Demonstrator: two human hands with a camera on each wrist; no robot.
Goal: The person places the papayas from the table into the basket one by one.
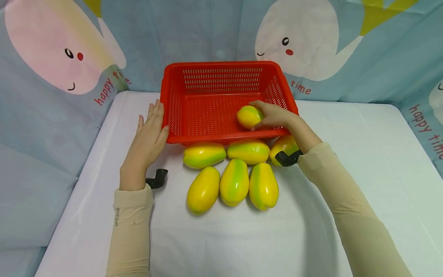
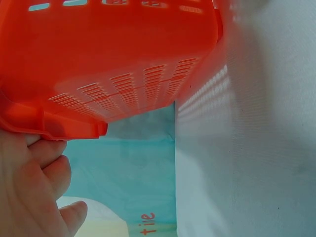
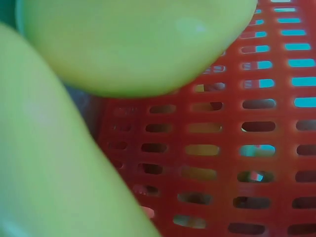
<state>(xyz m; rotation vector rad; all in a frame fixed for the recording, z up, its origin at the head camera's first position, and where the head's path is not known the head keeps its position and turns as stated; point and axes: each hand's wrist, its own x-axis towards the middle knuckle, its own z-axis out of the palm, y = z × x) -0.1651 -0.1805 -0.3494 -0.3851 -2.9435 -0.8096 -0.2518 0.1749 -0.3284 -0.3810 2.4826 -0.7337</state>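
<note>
Bright head view; dim, seemingly soft right wrist view.

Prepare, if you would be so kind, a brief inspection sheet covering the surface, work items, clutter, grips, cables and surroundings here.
Surface: white, flat, fabric-like tabletop, lightly creased.
Work items: red rectangular slotted plastic basket; one glossy oval yellow-green fruit inside it; six similar fruits in front, in two rows of three.
Clutter: nothing seen.
Left grip: bare hand, fingers extended, resting against the basket's left rim.
Right grip: bare hand, holding the fruit inside the basket, toward its right end.
Cables: nothing seen.
Surroundings: pale-blue cloth backdrop with cartoon figures and red "happy time" lettering; beige fabric sleeves on both arms.
</note>
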